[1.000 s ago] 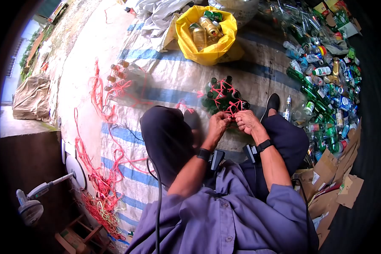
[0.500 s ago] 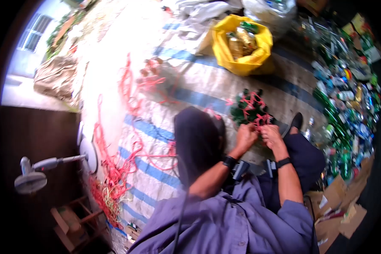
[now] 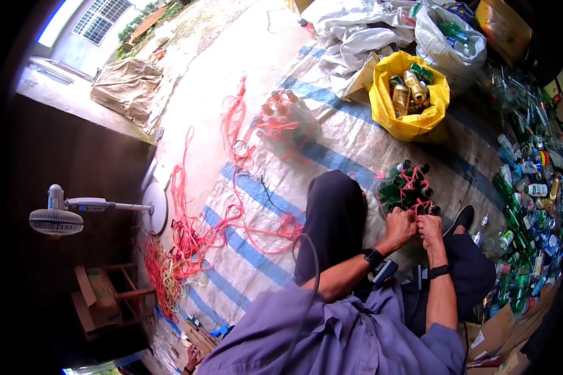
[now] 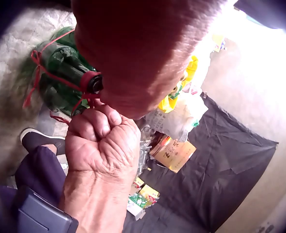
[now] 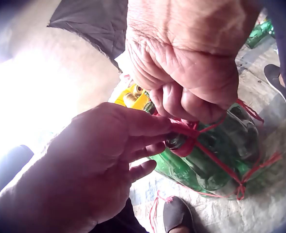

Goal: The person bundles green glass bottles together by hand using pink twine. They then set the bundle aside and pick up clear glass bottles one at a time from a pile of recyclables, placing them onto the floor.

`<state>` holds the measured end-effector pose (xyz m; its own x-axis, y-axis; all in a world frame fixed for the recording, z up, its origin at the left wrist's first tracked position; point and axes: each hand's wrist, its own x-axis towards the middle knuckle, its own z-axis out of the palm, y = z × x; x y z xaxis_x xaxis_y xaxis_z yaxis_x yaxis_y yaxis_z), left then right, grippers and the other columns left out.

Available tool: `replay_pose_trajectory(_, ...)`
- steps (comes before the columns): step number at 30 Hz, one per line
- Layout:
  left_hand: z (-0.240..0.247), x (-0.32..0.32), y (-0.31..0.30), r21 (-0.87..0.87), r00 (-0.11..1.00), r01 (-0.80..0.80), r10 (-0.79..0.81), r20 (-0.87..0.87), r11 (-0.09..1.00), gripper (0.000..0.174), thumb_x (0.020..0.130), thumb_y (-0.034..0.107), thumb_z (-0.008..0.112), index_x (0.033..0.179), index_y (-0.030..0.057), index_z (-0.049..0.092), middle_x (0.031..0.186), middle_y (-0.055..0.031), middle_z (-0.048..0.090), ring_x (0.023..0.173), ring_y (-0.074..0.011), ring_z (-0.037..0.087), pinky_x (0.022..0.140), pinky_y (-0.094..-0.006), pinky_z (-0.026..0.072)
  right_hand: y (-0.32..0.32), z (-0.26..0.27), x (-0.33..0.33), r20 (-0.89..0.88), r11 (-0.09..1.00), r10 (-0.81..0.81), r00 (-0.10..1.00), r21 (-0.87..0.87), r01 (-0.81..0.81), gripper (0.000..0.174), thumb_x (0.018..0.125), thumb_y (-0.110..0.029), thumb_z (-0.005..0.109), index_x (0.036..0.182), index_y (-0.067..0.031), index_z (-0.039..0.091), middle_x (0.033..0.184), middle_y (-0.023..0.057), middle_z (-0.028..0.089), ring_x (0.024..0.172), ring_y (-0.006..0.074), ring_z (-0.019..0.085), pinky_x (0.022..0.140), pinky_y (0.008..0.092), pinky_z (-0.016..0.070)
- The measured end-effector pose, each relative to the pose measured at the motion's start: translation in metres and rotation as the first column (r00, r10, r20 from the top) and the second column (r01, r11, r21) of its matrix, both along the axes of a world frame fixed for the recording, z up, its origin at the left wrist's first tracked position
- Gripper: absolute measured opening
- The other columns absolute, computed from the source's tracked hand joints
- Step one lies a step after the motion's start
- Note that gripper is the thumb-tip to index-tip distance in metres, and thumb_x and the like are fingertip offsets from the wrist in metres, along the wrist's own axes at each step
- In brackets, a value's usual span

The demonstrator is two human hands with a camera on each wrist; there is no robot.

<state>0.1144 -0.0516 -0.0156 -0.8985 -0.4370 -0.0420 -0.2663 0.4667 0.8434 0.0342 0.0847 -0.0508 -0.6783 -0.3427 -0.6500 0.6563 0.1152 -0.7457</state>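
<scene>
A bundle of green glass bottles (image 3: 391, 189), tied with pinkish-red plastic string (image 5: 219, 162), stands on the sheet before the person. At its near edge my left hand (image 3: 399, 228) pinches the string between thumb and fingers beside a bottle neck (image 5: 174, 141). Close on its right, my right hand (image 3: 430, 231) has its fingers curled tightly into a fist on the string. In the left wrist view, the right hand (image 4: 104, 143) lies just below a string-wrapped bottle mouth (image 4: 95, 83). The left hand's fingertips are hidden there.
Behind the bundle stands a yellow bag (image 3: 381, 103) of cans. A second tied bundle of clear bottles (image 3: 284, 119) is farther left, near tangled string (image 3: 184, 231). Mixed bottles and cans (image 3: 538, 187) pile up at right. A fan (image 3: 56, 222) stands at far left.
The head view has swung left, so the scene has shifted right and down. Both hands stay at the bundle's near edge and appear slightly closer together.
</scene>
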Motion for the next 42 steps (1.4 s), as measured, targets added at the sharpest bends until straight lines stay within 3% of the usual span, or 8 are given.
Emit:
replay_pose_trajectory(11,-0.017,-0.006,0.004,0.086,0.999,-0.028,0.024,0.047,0.996,0.018,0.071,0.018,0.065,0.080,0.0031,0.068,0.080,-0.0163,0.068,0.085,-0.0372,0.060,0.075,-0.0480,0.0468,-0.003,0.002,0.002,-0.079,0.988,0.055,0.995,0.145,-0.043,0.017,0.090,-0.018,0.059,0.074,-0.0125,0.060,0.058,-0.0057,0.052,0.038,0.0051,0.041,0.033,0.0220,0.0244)
replay_pose_trajectory(13,-0.018,-0.009,0.001,0.209,0.991,-0.017,-0.011,0.132,0.978,0.020,0.067,0.022,0.065,0.079,0.0064,0.068,0.081,-0.0151,0.067,0.089,-0.0366,0.058,0.075,-0.0507,0.0462,-0.004,-0.005,0.002,-0.431,0.922,0.246,0.868,0.381,-0.072,0.024,0.088,-0.016,0.059,0.065,-0.0092,0.061,0.057,-0.0035,0.055,0.040,0.0073,0.045,0.037,0.0258,0.0293)
replay_pose_trajectory(19,-0.018,-0.013,-0.001,0.293,0.976,-0.096,0.032,0.214,0.951,0.019,0.069,0.022,0.065,0.080,0.0071,0.069,0.084,-0.0152,0.069,0.092,-0.0358,0.064,0.075,-0.0505,0.0482,-0.012,0.013,0.007,-0.610,0.865,0.337,0.717,0.501,0.020,0.017,0.079,-0.011,0.064,0.071,0.0035,0.068,0.058,0.0075,0.064,0.057,0.0166,0.062,0.056,0.0333,0.0481)
replay_pose_trajectory(28,-0.026,-0.015,-0.004,0.413,0.978,-0.157,0.084,0.190,0.897,0.017,0.069,0.021,0.065,0.076,0.0052,0.066,0.077,-0.0183,0.068,0.081,-0.0354,0.068,0.073,-0.0445,0.0508,-0.013,0.015,0.006,-0.637,0.834,0.417,0.649,0.552,0.006,0.015,0.074,-0.010,0.067,0.074,0.0044,0.070,0.063,0.0193,0.065,0.057,0.0206,0.064,0.057,0.0363,0.0496)
replay_pose_trajectory(35,-0.024,-0.016,-0.006,0.416,0.976,-0.149,0.068,0.205,0.897,0.017,0.069,0.020,0.064,0.075,0.0041,0.064,0.076,-0.0177,0.067,0.079,-0.0348,0.067,0.073,-0.0435,0.0507,-0.019,0.032,0.008,-0.571,0.770,0.445,0.690,0.637,0.031,0.019,0.075,-0.016,0.070,0.071,0.0028,0.071,0.059,0.0180,0.064,0.055,0.0227,0.065,0.057,0.0398,0.0489)
replay_pose_trajectory(37,-0.031,-0.017,-0.004,0.427,0.984,-0.163,0.115,0.136,0.890,0.019,0.071,0.017,0.070,0.072,0.0012,0.059,0.062,-0.0100,0.060,0.061,-0.0165,0.058,0.056,-0.0352,0.0449,-0.020,0.035,0.007,-0.455,0.747,0.419,0.786,0.665,-0.014,0.022,0.076,-0.020,0.070,0.069,0.0008,0.071,0.058,0.0166,0.063,0.055,0.0246,0.065,0.057,0.0414,0.0486)
replay_pose_trajectory(40,-0.035,-0.017,-0.004,0.411,0.984,-0.155,0.106,0.141,0.898,0.019,0.072,0.017,0.070,0.072,0.0014,0.059,0.062,-0.0087,0.060,0.060,-0.0155,0.057,0.055,-0.0344,0.0441,-0.026,0.045,0.009,-0.431,0.716,0.406,0.806,0.698,0.012,0.019,0.076,-0.017,0.070,0.066,-0.0005,0.072,0.055,0.0119,0.064,0.051,0.0199,0.064,0.053,0.0358,0.0494)
replay_pose_trajectory(42,-0.041,-0.017,-0.003,0.424,0.986,-0.148,0.099,0.135,0.894,0.019,0.072,0.017,0.070,0.072,0.0014,0.059,0.062,-0.0083,0.060,0.060,-0.0158,0.057,0.055,-0.0345,0.0442,-0.029,0.058,0.011,-0.415,0.696,0.435,0.799,0.718,-0.007,0.020,0.076,-0.019,0.069,0.067,-0.0009,0.071,0.056,0.0128,0.064,0.053,0.0240,0.065,0.055,0.0390,0.0489)
